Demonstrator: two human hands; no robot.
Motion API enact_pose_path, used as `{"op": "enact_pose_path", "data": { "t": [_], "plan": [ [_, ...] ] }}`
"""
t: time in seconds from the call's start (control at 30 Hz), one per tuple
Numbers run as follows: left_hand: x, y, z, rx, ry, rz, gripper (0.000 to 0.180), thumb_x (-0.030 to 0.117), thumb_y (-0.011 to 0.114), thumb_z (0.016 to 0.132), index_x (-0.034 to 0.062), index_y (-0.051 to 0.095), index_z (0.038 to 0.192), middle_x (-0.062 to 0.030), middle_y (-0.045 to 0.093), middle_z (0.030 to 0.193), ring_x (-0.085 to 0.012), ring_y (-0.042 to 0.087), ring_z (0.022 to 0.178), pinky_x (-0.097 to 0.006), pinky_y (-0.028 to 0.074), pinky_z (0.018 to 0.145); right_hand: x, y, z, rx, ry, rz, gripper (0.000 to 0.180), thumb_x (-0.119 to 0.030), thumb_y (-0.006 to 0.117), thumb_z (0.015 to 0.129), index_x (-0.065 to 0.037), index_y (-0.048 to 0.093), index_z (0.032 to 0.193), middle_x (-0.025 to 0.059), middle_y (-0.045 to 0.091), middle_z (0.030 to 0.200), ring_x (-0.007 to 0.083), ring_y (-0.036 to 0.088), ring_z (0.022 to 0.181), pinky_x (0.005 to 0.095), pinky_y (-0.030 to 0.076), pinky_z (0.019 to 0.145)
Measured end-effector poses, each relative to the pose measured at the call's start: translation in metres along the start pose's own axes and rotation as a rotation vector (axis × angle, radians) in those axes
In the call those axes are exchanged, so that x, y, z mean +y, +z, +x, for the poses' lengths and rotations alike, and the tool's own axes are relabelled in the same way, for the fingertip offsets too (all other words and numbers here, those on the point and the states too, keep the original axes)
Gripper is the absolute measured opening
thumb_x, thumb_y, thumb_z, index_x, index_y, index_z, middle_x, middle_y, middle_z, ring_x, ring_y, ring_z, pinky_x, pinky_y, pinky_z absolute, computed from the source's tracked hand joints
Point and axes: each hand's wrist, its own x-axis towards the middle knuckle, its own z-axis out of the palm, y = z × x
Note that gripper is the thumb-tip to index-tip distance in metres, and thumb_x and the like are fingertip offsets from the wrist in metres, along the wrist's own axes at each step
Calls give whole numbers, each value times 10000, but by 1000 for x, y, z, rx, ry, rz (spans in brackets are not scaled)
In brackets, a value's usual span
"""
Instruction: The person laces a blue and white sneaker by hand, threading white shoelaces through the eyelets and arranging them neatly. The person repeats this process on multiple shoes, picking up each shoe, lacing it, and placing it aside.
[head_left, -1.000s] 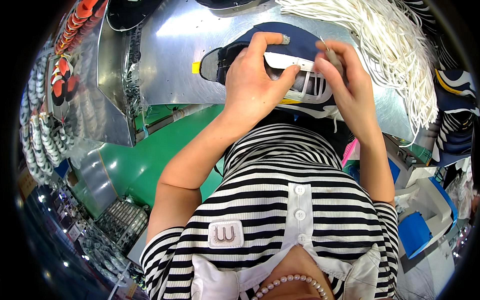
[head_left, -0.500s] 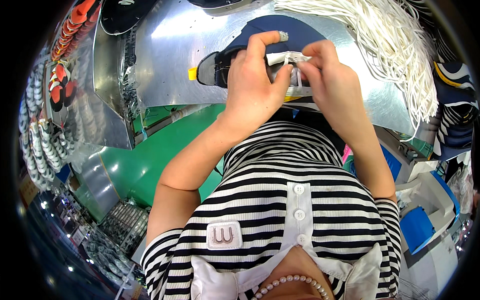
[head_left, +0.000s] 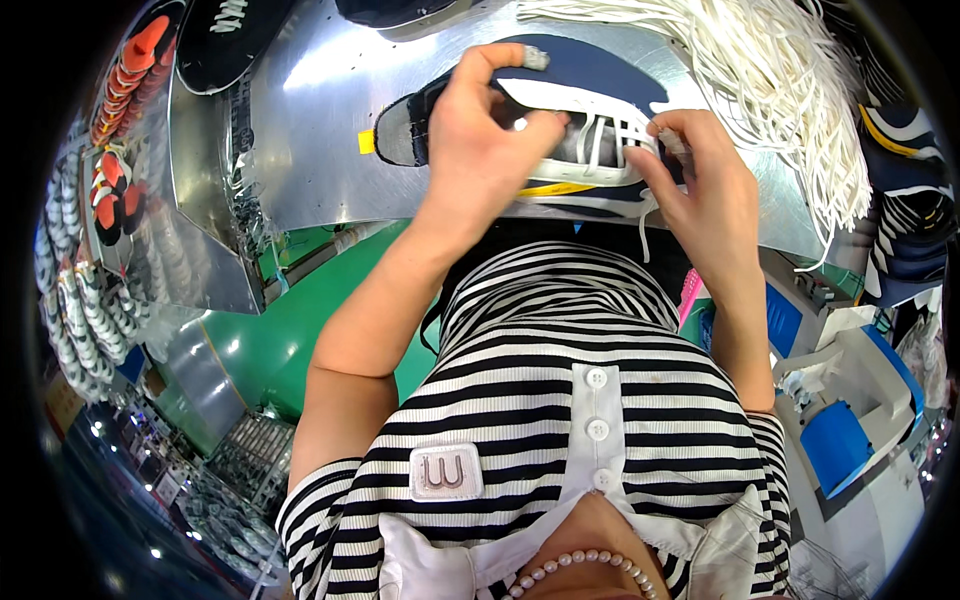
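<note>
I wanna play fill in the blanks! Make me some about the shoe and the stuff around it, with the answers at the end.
1. The small tab at the heel end of the navy shoe upper is ____.
2. The big pile of laces on the metal table is ____.
3. The hand nearer that pile is the person's ____ one.
4. The shiny floor below is ____.

Missing words: yellow; white; right; green.

Shoe workshop: half-laced shoe (head_left: 580, 97), heaped white laces (head_left: 760, 110), metal bench (head_left: 315, 150), stacked uppers (head_left: 905, 137).
</note>
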Motion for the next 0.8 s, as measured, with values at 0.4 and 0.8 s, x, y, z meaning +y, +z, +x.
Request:
{"op": "enact_pose_path", "data": {
  "t": [0.4, 0.8],
  "plan": [
    [28, 8, -36, -212, 592, 1027, 414, 178, 811, 753, 35, 615, 1089, -105, 678, 981, -310, 637, 938, -404, 497, 759, 3, -16, -6, 12, -97, 326, 166, -99, 712, 835, -64, 623, 971, 56, 653, 841, 231, 644, 666, 306, 516, 582],
    [13, -9, 3, 96, 760, 787, 213, 119, 777, 792, 4, 639, 905, -135, 650, 789, -287, 624, 697, -362, 481, 641, 1, -18, -51, -277, 131, 431, 222, -174, 664, 920, -16, 708, 1070, 84, 719, 816, 133, 672, 706, 257, 518, 668]
  ]
}}
